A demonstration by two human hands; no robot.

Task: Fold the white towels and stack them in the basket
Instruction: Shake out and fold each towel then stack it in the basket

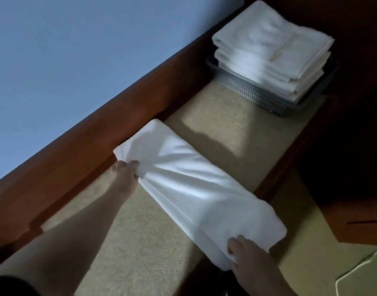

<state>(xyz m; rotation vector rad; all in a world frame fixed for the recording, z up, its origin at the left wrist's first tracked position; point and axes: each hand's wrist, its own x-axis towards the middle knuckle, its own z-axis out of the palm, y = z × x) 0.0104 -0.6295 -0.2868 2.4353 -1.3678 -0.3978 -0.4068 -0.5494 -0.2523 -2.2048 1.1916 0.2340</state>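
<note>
A blue wall point(55, 60) meets a wooden rail point(81, 150) at far left; beside it the left hand point(124, 170) pinches the far end of a long folded towel point(189, 189), fingers curled into bunched cloth; the towel lies slantwise on the beige top point(140, 242); the right hand point(246, 259) grips its near end, thumb on top; farther right, a grey basket point(253, 95) holds a stack point(268, 54) of folded towels rising above its rim.

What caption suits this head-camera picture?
Both hands, left hand and right hand, grip a white towel; folded towels fill the basket.
</note>
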